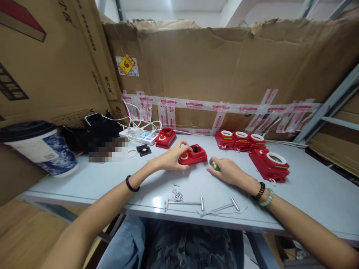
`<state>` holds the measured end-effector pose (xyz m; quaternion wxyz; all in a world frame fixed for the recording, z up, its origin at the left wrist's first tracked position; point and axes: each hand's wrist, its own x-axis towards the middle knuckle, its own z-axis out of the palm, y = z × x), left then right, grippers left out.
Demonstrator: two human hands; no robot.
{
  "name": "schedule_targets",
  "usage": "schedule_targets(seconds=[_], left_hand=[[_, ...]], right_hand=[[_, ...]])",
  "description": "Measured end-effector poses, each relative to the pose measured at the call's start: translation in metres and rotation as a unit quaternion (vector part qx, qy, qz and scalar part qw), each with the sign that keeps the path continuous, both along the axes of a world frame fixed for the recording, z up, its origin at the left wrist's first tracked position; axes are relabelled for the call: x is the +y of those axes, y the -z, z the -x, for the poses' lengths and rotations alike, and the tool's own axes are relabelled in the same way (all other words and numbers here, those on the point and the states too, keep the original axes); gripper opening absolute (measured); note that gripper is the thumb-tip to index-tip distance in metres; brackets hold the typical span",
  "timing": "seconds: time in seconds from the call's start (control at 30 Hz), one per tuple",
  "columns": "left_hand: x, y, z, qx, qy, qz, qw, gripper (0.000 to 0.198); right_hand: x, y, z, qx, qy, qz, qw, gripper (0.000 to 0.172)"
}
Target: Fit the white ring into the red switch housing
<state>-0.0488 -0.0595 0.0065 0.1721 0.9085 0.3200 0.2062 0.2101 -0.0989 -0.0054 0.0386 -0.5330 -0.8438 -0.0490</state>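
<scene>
L hand (171,158) grip pinching red housing (193,155) mid bench | R hand (227,171) grip clenched on green-tipped screwdriver (215,166) just beside it | screws (177,194) nr front edge

On the table (308,201), the housing (193,155) sits mid-surface, between the left hand (169,158) and the right hand (227,171). Screws (177,194) and two pins (183,203) lie near the front edge — a cup (39,147) at the left end, more housings (252,144) behind right.
</scene>
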Motion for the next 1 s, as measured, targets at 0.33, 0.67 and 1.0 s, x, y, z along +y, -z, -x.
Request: schedule_targets(seconds=[0.33, 0.67, 1.0], left_hand=[[0.001, -0.006, 0.003, -0.061, 0.034, -0.032, 0.997, 0.053], [-0.004, -0.006, 0.002, -0.050, -0.007, -0.090, 0.995, 0.047], [-0.011, -0.009, -0.002, -0.120, 0.026, -0.126, 0.984, 0.046]], right_hand=[[0.000, 0.012, 0.007, -0.030, 0.021, -0.042, 0.998, 0.033], [-0.003, 0.013, 0.012, -0.038, 0.032, -0.044, 0.998, 0.032], [-0.003, 0.001, 0.010, 0.276, -0.045, -0.071, 0.958, 0.065]])
